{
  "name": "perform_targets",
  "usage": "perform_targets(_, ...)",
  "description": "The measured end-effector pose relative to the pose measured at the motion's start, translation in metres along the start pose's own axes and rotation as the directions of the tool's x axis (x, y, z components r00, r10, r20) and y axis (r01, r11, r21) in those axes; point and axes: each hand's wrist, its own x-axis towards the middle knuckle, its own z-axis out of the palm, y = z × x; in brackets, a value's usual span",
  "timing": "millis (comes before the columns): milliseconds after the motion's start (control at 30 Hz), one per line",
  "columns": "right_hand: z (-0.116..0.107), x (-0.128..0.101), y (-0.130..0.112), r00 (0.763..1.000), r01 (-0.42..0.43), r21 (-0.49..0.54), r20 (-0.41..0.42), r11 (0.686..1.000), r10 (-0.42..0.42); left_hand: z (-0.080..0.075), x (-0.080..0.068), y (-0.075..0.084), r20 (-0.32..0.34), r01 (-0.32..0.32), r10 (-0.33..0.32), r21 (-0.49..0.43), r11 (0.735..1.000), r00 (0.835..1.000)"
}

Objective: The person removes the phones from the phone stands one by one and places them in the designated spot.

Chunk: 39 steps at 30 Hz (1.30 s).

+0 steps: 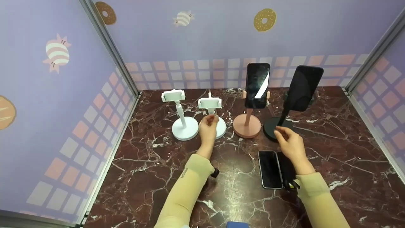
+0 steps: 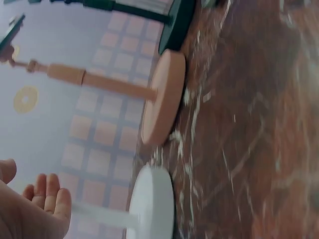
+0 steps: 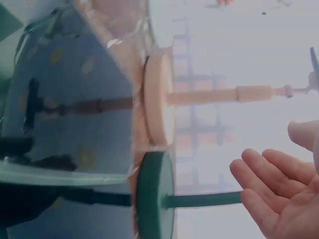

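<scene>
My left hand (image 1: 208, 129) is in front of the second white phone stand (image 1: 218, 128), its fingers loosely bent and holding nothing. That stand's clamp (image 1: 210, 103) has no phone in it. Over by the black phone stand (image 1: 272, 128), my right hand (image 1: 291, 144) hovers close to the base; the right wrist view shows its fingers (image 3: 266, 174) relaxed around nothing. A dark phone (image 1: 306, 88) leans tilted in the black stand. Between the hands, the pink phone stand (image 1: 246, 126) carries another phone (image 1: 258, 85) upright.
Another white phone stand (image 1: 185, 128) with a bare clamp stands at the left of the row. Two phones lie side by side near my right forearm, a silver-edged phone (image 1: 270, 169) and a partly covered black phone (image 1: 285, 166). A blue object (image 1: 237, 224) shows at the front edge. Patterned panels (image 1: 202, 34) enclose the marble-look table.
</scene>
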Motion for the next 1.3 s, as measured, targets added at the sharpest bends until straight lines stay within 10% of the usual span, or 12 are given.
perform_targets(533, 0.005, 0.031, -0.056, 0.994, 0.018, 0.338, -0.11, 0.941, 0.02, 0.044, -0.014, 0.042, 0.224, 0.008, 0.011, -0.084, 0.996, 0.974)
perform_targets(1300, 0.013, 0.074, -0.098, 0.978, -0.048, 0.523, -0.15, 0.851, 0.148, 0.083, -0.003, 0.09, 0.244, -0.022, 0.027, -0.026, 0.999, 0.969)
